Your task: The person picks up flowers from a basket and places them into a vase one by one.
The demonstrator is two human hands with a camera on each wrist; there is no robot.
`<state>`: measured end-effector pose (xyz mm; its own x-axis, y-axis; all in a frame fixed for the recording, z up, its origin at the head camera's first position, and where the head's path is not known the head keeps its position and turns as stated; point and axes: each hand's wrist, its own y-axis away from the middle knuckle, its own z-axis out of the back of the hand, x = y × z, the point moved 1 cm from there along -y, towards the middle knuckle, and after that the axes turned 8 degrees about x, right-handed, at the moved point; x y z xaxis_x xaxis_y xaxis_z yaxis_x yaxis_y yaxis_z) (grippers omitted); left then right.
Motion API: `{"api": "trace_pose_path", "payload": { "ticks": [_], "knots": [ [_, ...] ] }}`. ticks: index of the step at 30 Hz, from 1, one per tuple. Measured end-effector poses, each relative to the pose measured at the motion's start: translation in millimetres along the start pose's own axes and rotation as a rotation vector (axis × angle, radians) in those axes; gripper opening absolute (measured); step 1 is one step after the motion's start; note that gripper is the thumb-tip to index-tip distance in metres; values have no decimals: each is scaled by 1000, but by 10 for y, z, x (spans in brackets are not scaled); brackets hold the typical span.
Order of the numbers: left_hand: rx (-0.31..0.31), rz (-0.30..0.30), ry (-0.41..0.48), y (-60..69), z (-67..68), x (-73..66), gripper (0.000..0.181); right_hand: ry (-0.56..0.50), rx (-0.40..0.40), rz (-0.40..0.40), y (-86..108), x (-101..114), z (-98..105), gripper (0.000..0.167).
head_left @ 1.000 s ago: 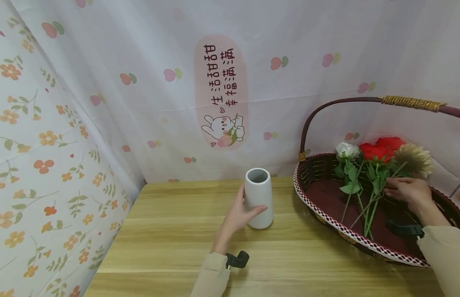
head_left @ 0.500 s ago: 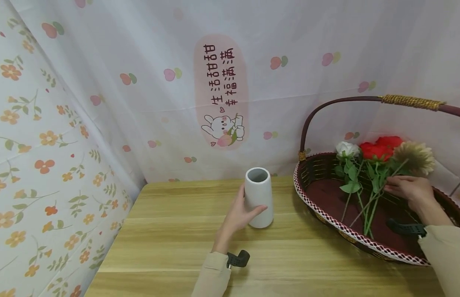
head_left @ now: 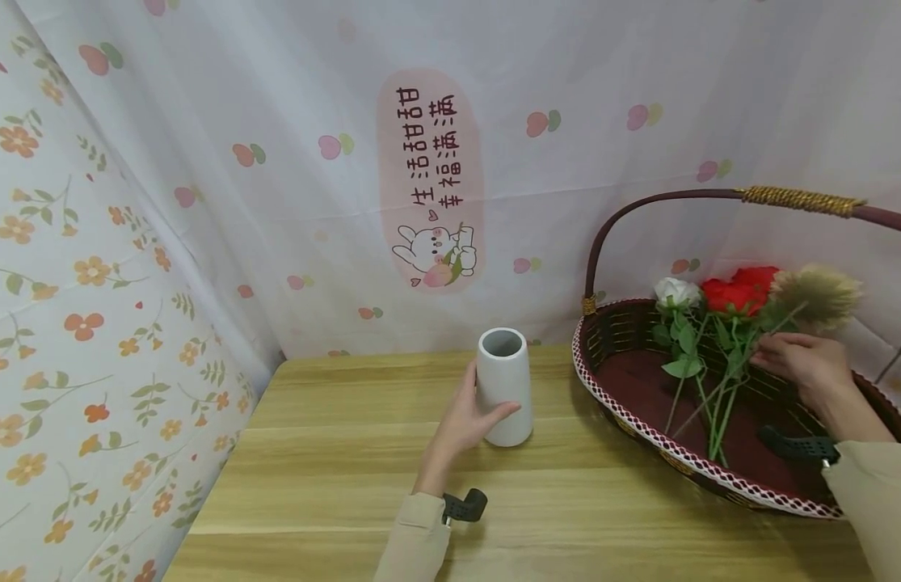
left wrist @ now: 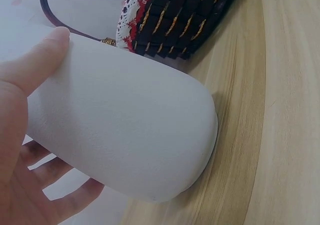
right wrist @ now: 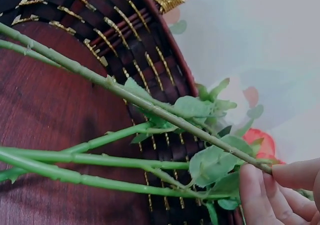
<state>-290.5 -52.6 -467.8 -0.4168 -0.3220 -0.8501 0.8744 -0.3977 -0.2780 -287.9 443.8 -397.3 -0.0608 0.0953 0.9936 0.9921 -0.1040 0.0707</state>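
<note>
1. Head view: beige flower (head_left: pixel 818 297) over basket (head_left: pixel 661 444), just beyond right hand (head_left: pixel 810 365), slightly higher than half a second ago.
2. Left wrist: left hand (left wrist: pixel 12 130) clamped round white vase (left wrist: pixel 125 115) standing on table (left wrist: pixel 287 105).
3. Right wrist: right hand pinches brownish stem (right wrist: pixel 150 106), which slants across above green stems (right wrist: pixel 115 160).

Head view faces forward-down; left wrist's looks closely along the white vase (left wrist: pixel 125 115), right's across flower stems (right wrist: pixel 150 106); all share the woven basket (head_left: pixel 632 380)

vase (head_left: pixel 505 392) on tbl (head_left: pixel 334 469), L of bskt (head_left: pixel 632 384) | flwrs (head_left: pixel 735 297) in bskt | curtain (head_left: pixel 312 202) behind tbl
</note>
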Motion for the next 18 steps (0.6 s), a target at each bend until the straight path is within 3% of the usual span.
{"api": "trace_pose_path", "payload": {
  "ticks": [9,18],
  "knots": [
    [-9,-37,15,-12,-9,4,90,-79,12,105,8,127,-129,30],
    [-7,-22,2,-10,-11,8,92,-137,40,184,36,201,-252,27]
  ]
}}
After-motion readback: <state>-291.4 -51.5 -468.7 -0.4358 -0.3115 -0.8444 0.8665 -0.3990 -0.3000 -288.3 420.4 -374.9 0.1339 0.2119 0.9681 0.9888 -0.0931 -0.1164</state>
